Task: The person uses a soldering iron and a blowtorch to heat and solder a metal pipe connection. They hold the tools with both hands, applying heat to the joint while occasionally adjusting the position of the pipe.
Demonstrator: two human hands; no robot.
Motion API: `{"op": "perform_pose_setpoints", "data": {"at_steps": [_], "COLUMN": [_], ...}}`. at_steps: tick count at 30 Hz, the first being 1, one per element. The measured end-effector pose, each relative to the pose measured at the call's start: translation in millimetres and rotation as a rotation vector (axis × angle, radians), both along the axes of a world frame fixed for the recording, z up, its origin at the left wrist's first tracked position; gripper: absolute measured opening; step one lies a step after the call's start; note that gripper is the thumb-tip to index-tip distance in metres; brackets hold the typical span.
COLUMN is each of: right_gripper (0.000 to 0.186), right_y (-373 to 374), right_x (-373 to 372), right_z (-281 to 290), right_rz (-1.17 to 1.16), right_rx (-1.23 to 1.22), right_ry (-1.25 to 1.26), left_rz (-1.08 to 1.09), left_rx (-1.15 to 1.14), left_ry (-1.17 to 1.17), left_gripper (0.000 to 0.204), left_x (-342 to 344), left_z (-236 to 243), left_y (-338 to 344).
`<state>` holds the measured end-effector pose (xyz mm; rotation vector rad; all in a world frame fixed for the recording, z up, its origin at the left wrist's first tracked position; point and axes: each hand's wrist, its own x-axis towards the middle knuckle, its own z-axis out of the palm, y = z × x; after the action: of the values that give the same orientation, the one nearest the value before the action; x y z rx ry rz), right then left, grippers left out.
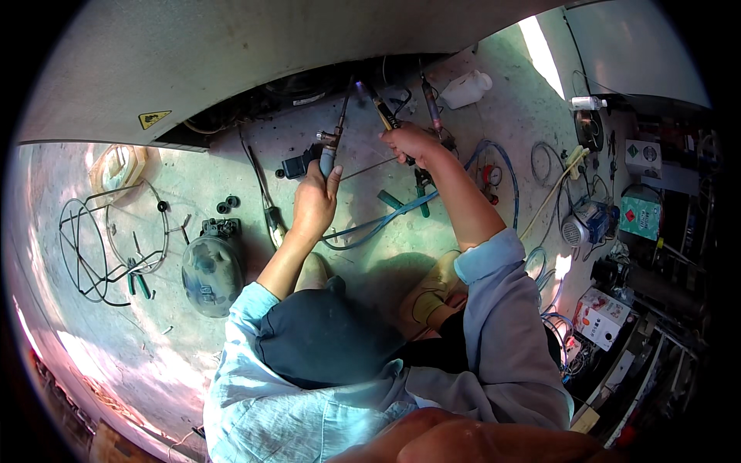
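My left hand (315, 202) is closed around the grey handle of a gas torch (328, 158), which has a brass valve and a thin tube. That tube points forward under the lower edge of a large grey cabinet (231, 58). My right hand (411, 144) grips a slim yellow-and-black stick-like tool (384, 109), also aimed at the dark opening. A small bluish-purple glow shows by its far end, close to the torch's tip; I cannot tell which one it comes from. Dark parts inside the opening are mostly hidden in shadow.
Right of my hands are a white bottle (466, 89), blue hoses (482, 150) and a red-rimmed gauge (492, 176). Green-handled pliers (391, 201) lie between my arms. To my left are a black compressor (212, 274) and a bent tube coil (83, 248). A blue motor pump (587, 224) stands farther right.
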<state>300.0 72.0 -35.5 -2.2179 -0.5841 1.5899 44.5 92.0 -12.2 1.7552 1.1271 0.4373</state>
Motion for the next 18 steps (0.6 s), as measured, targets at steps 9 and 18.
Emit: {"op": "perform_pose_setpoints", "data": {"at_steps": [9, 18], "right_gripper": [0.032, 0.029], "right_y": [0.0, 1.3], "right_x": [1.6, -1.7], "right_z": [-3.6, 5.5], "right_rz": [0.019, 0.002], "right_rx": [-0.006, 0.004], "right_ry": [-0.023, 0.006], "left_rz": [0.001, -0.012], "left_rx": [0.012, -0.002], "left_ry": [-0.002, 0.008], "left_gripper": [0.035, 0.036], "left_x": [-0.5, -0.9], "left_z": [-0.3, -0.5], "left_y": [0.1, 0.1]}}
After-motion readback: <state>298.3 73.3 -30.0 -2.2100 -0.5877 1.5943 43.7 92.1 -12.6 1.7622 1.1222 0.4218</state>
